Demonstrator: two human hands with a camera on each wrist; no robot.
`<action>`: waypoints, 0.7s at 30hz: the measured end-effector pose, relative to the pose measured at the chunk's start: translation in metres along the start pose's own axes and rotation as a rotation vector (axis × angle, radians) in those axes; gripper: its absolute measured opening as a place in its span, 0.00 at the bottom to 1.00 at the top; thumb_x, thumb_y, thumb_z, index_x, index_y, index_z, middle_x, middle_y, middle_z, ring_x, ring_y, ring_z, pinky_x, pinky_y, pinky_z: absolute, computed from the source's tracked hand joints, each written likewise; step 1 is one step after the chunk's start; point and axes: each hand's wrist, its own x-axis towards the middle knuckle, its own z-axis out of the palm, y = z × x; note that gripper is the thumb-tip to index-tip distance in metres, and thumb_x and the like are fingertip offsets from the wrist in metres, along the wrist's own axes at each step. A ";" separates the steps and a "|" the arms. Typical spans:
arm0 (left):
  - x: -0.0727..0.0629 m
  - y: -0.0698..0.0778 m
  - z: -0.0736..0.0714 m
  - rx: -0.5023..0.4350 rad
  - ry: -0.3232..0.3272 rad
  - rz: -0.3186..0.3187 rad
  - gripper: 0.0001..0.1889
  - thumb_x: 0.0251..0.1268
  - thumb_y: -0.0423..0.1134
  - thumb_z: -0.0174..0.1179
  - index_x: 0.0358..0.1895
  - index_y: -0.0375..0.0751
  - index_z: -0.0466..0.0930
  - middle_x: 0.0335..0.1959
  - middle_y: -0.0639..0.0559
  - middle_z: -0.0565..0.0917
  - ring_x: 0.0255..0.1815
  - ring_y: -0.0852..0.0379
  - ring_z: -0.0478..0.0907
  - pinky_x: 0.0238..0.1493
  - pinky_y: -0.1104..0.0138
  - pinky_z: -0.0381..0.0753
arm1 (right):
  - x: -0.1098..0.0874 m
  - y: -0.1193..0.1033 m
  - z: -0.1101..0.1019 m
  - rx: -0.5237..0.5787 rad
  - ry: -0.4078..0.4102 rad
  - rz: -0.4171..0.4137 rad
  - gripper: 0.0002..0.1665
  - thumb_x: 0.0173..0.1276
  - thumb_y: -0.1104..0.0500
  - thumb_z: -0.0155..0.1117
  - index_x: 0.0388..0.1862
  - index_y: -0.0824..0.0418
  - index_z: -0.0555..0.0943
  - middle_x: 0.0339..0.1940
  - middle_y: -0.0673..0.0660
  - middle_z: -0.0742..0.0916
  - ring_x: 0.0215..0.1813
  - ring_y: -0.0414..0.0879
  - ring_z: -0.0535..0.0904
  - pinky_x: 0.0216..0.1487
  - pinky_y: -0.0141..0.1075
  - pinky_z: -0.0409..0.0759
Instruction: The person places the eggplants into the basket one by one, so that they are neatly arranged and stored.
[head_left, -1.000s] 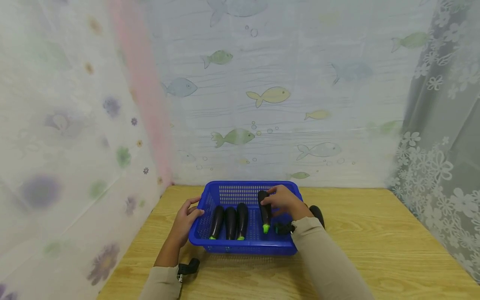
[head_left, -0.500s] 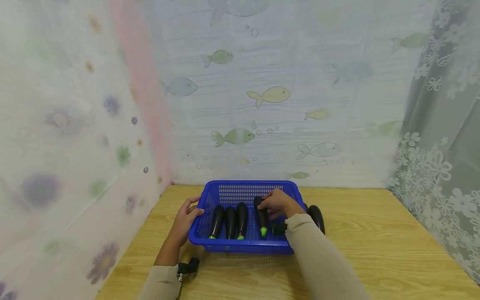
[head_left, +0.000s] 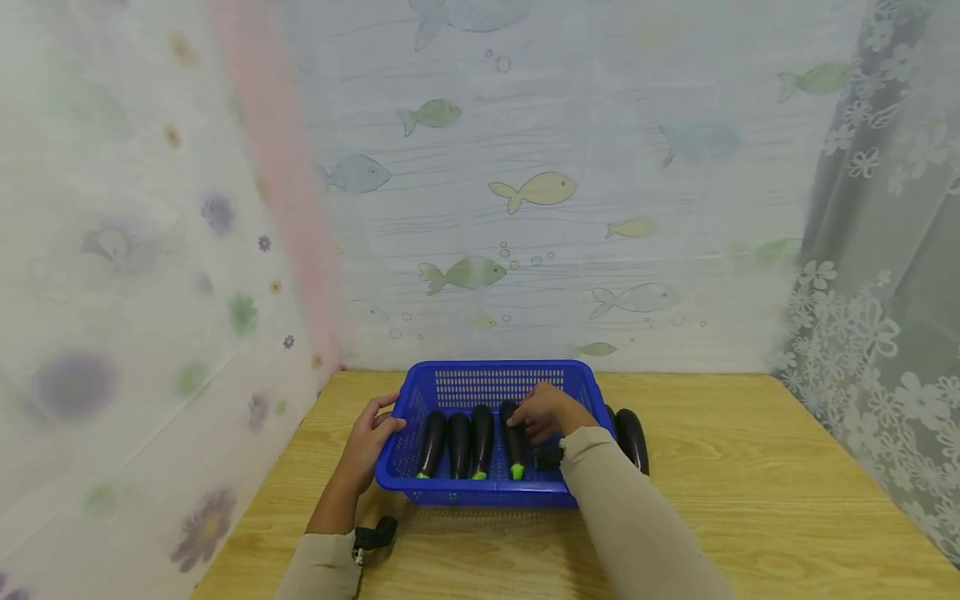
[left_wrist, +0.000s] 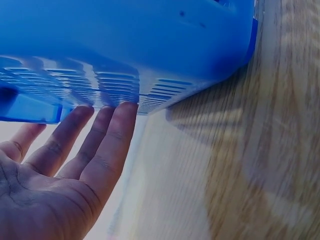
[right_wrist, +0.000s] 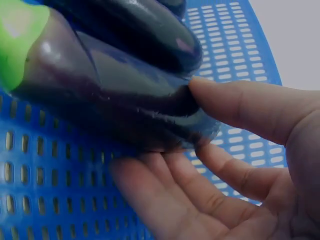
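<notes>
My right hand (head_left: 546, 412) grips a dark eggplant (head_left: 517, 450) inside the blue plastic basket (head_left: 491, 486). Its green stem end points toward me. In the right wrist view, my thumb lies on top near the rounded end of this eggplant (right_wrist: 135, 90), and my fingers are underneath and along its side. To its left, three other eggplants (head_left: 460, 446) lie side by side in the basket. My left hand (head_left: 367, 442) holds the basket's left rim, thumb at the edge. In the left wrist view, fingertips touch the slotted outer wall (left_wrist: 115, 85); the thumb is hidden.
More eggplants (head_left: 632, 440) lie on the wooden table (head_left: 750, 483) just right of the basket, partly hidden by the right sleeve. A fish-patterned curtain (head_left: 465, 208) hangs behind the table, and a floral one (head_left: 150, 292) on the left.
My right hand has moved the eggplant left and lower into the basket, nearer the row of three. My left hand has stayed at the rim.
</notes>
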 end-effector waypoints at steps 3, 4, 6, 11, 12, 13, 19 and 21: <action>0.000 0.001 0.000 0.000 -0.003 0.000 0.27 0.74 0.38 0.58 0.74 0.47 0.67 0.67 0.31 0.78 0.60 0.35 0.83 0.51 0.50 0.88 | 0.002 0.000 0.002 -0.023 0.008 0.008 0.32 0.62 0.65 0.76 0.62 0.73 0.74 0.54 0.72 0.84 0.50 0.63 0.87 0.46 0.51 0.90; 0.000 0.001 0.000 0.005 -0.003 0.000 0.27 0.74 0.38 0.58 0.75 0.47 0.67 0.67 0.31 0.78 0.60 0.36 0.83 0.51 0.51 0.88 | 0.003 0.000 0.004 -0.022 0.014 0.008 0.35 0.61 0.65 0.76 0.65 0.74 0.73 0.53 0.71 0.84 0.49 0.63 0.87 0.45 0.50 0.90; -0.001 0.001 0.000 0.014 0.005 -0.001 0.27 0.75 0.38 0.58 0.74 0.47 0.67 0.66 0.31 0.78 0.59 0.37 0.83 0.51 0.51 0.89 | 0.005 0.000 0.006 -0.028 0.017 0.005 0.37 0.60 0.65 0.77 0.66 0.74 0.72 0.52 0.70 0.85 0.47 0.61 0.88 0.44 0.48 0.90; -0.002 0.001 0.000 0.023 0.014 0.001 0.27 0.75 0.38 0.57 0.74 0.47 0.67 0.66 0.32 0.79 0.59 0.38 0.84 0.51 0.51 0.89 | 0.006 -0.003 0.013 -0.015 0.023 0.014 0.35 0.59 0.66 0.77 0.63 0.74 0.74 0.48 0.68 0.86 0.42 0.57 0.88 0.43 0.46 0.90; -0.002 0.001 0.000 0.022 0.010 0.002 0.27 0.75 0.38 0.57 0.74 0.47 0.67 0.66 0.32 0.79 0.59 0.38 0.83 0.51 0.51 0.89 | 0.006 -0.003 0.013 -0.012 0.026 0.018 0.34 0.59 0.66 0.77 0.62 0.74 0.74 0.48 0.68 0.86 0.42 0.57 0.88 0.43 0.46 0.90; -0.002 0.002 0.000 0.020 0.007 0.003 0.27 0.75 0.39 0.57 0.74 0.47 0.67 0.66 0.32 0.79 0.59 0.37 0.83 0.51 0.51 0.89 | 0.006 -0.004 0.013 -0.012 0.027 0.017 0.33 0.59 0.67 0.77 0.61 0.74 0.75 0.47 0.68 0.86 0.41 0.58 0.89 0.44 0.46 0.90; -0.002 0.003 0.001 0.013 -0.005 0.003 0.27 0.76 0.38 0.57 0.75 0.47 0.66 0.68 0.32 0.78 0.61 0.35 0.82 0.52 0.50 0.88 | 0.003 -0.007 0.013 -0.027 0.034 0.036 0.25 0.59 0.65 0.77 0.53 0.73 0.79 0.45 0.67 0.87 0.42 0.58 0.89 0.46 0.47 0.90; -0.002 0.002 0.001 0.009 -0.006 0.003 0.27 0.76 0.38 0.57 0.75 0.47 0.66 0.68 0.32 0.78 0.61 0.35 0.82 0.52 0.50 0.88 | 0.002 -0.007 0.012 -0.032 0.033 0.035 0.25 0.60 0.65 0.77 0.53 0.73 0.79 0.45 0.67 0.87 0.42 0.59 0.90 0.46 0.47 0.90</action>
